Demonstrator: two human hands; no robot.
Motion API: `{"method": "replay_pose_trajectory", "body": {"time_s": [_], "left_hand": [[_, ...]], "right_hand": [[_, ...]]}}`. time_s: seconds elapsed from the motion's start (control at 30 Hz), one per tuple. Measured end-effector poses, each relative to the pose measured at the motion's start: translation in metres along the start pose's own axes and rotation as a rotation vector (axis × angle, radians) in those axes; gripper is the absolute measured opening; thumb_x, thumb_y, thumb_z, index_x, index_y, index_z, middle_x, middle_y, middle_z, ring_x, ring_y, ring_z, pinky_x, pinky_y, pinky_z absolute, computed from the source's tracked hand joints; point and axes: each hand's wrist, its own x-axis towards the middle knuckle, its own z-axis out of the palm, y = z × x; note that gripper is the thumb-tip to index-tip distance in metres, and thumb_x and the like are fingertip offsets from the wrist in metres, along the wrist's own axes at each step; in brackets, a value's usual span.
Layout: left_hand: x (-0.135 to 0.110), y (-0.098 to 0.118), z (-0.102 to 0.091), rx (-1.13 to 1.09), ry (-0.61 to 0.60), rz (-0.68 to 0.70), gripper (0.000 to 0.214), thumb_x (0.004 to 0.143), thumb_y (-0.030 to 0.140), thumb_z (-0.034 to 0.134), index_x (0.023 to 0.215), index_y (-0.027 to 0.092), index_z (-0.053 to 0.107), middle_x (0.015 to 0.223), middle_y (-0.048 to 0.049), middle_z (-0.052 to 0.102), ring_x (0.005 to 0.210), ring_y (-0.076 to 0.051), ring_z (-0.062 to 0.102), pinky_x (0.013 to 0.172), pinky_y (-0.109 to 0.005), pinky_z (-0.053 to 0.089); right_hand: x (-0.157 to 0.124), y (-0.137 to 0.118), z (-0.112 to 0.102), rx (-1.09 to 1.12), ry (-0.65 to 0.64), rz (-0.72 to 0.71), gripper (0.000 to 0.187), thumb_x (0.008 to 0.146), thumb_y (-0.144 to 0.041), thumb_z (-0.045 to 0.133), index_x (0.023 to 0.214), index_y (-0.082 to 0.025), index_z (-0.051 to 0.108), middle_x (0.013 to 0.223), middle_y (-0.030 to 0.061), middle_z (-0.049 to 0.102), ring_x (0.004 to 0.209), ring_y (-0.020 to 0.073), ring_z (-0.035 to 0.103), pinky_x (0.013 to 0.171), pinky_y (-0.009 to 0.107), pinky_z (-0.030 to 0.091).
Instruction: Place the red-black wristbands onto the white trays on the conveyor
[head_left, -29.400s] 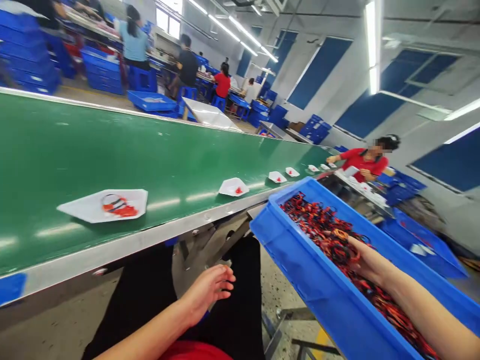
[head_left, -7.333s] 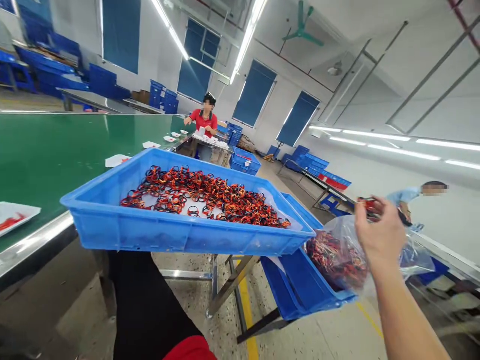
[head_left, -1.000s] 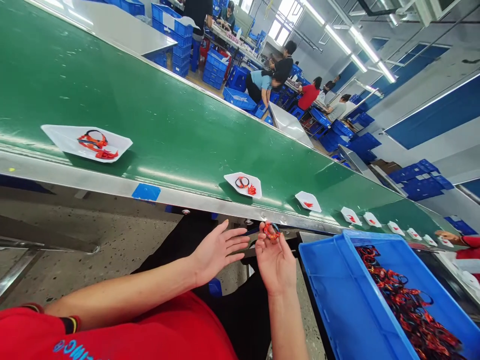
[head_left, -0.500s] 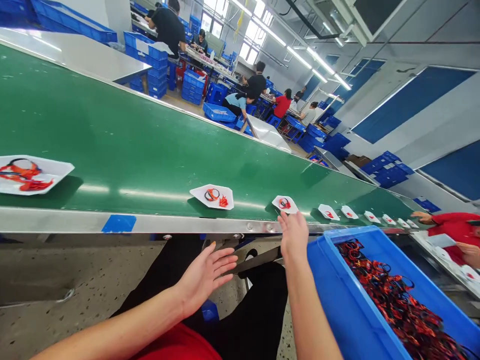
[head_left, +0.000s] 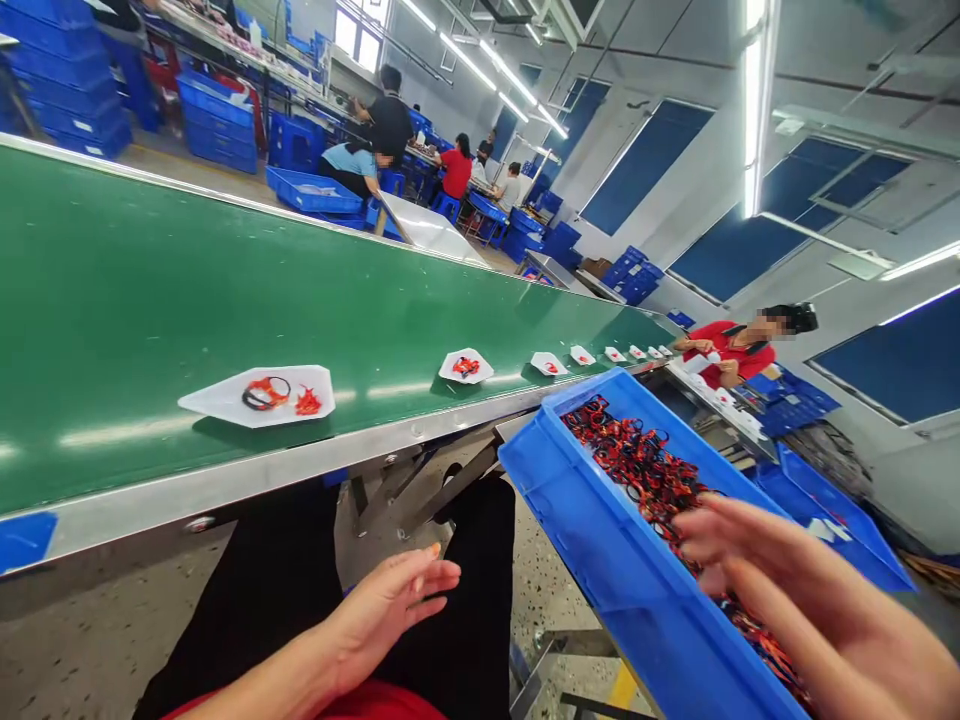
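My left hand [head_left: 386, 605] hovers over my lap with its fingers stretched out, holding nothing. My right hand [head_left: 795, 590] reaches over the blue bin [head_left: 592, 520], thumb apart from the slightly bent, blurred fingers; nothing shows in its grasp. Inside that bin lies a heap of red-orange and black ring-shaped bands [head_left: 637, 460], partly covered by the hand. Ahead, a white pointed tray [head_left: 217, 398] on the green conveyor belt [head_left: 150, 280] carries a dark and orange ring and a small red bunch. Farther right, another white tray [head_left: 451, 374] bears red-orange pieces.
Several smaller white trays [head_left: 547, 360] line the belt's near side toward a person in red [head_left: 739, 345] at the far end. A metal rail [head_left: 360, 447] edges the belt. Blue crates [head_left: 217, 120] stand stacked beyond it, and another blue bin [head_left: 840, 520] lies at right.
My right hand has left a tray at the belt and moved right, over the band-filled bin. The view has turned right and the trays appear farther left. My left hand stays outstretched.
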Motion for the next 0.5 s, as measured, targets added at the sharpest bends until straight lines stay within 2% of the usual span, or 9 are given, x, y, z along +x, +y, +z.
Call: {"method": "replay_pose_trajectory", "body": {"time_s": [0.07, 0.1, 0.17, 0.27, 0.33, 0.4, 0.5], "left_hand": [[-0.001, -0.002, 0.001, 0.039, -0.028, -0.02, 0.026, 0.078, 0.038, 0.062, 0.089, 0.015, 0.066, 0.108, -0.0117, 0.066, 0.11, -0.025, 0.056, 0.096, -0.037, 0.041], [-0.001, -0.002, 0.0, 0.054, -0.039, -0.029, 0.026, 0.079, 0.038, 0.061, 0.09, 0.015, 0.066, 0.109, -0.0115, 0.066, 0.109, -0.024, 0.057, 0.095, -0.037, 0.041], [-0.002, -0.003, -0.003, 0.061, -0.048, -0.047, 0.024, 0.079, 0.036, 0.06, 0.091, 0.016, 0.065, 0.108, -0.0102, 0.066, 0.106, -0.023, 0.058, 0.093, -0.035, 0.042], [-0.001, -0.002, -0.013, 0.023, -0.008, -0.076, 0.022, 0.079, 0.037, 0.06, 0.087, 0.017, 0.063, 0.101, -0.0079, 0.067, 0.097, -0.02, 0.06, 0.088, -0.033, 0.044], [0.003, -0.001, -0.018, -0.012, 0.048, -0.06, 0.022, 0.077, 0.038, 0.062, 0.085, 0.017, 0.062, 0.095, -0.0064, 0.067, 0.09, -0.018, 0.061, 0.083, -0.03, 0.045], [0.007, -0.001, -0.021, -0.046, 0.099, -0.036, 0.022, 0.076, 0.037, 0.063, 0.083, 0.017, 0.062, 0.09, -0.0054, 0.066, 0.082, -0.015, 0.06, 0.077, -0.027, 0.046], [0.014, -0.001, -0.022, -0.092, 0.141, -0.019, 0.021, 0.075, 0.036, 0.064, 0.079, 0.016, 0.061, 0.083, -0.0039, 0.065, 0.072, -0.012, 0.058, 0.069, -0.024, 0.045]], "right_hand": [[0.039, 0.021, -0.015, -0.178, -0.017, 0.04, 0.042, 0.079, -0.049, 0.058, 0.113, -0.025, 0.06, 0.108, 0.0085, 0.067, 0.092, 0.0251, 0.064, 0.071, 0.031, 0.056], [0.06, 0.037, -0.016, -0.21, -0.084, 0.071, 0.044, 0.081, -0.051, 0.053, 0.115, -0.024, 0.058, 0.111, 0.0088, 0.065, 0.095, 0.025, 0.063, 0.076, 0.033, 0.055], [0.098, 0.077, -0.007, -0.374, -0.21, 0.165, 0.051, 0.079, -0.054, 0.05, 0.118, -0.021, 0.057, 0.114, 0.0098, 0.064, 0.095, 0.025, 0.063, 0.078, 0.035, 0.054], [0.137, 0.134, 0.019, -0.506, -0.144, 0.21, 0.062, 0.068, -0.047, 0.063, 0.119, -0.013, 0.057, 0.119, 0.0173, 0.059, 0.107, 0.032, 0.057, 0.09, 0.043, 0.046], [0.15, 0.158, 0.036, -0.557, -0.091, 0.202, 0.063, 0.064, -0.043, 0.063, 0.117, -0.009, 0.058, 0.119, 0.0208, 0.056, 0.11, 0.036, 0.054, 0.095, 0.048, 0.04], [0.156, 0.171, 0.047, -0.583, -0.072, 0.172, 0.061, 0.063, -0.043, 0.059, 0.113, -0.009, 0.059, 0.117, 0.0218, 0.055, 0.107, 0.037, 0.056, 0.095, 0.05, 0.038], [0.152, 0.18, 0.051, -0.57, -0.102, 0.113, 0.054, 0.062, -0.045, 0.056, 0.107, -0.015, 0.061, 0.111, 0.0168, 0.06, 0.1, 0.0325, 0.061, 0.091, 0.043, 0.043]]}}
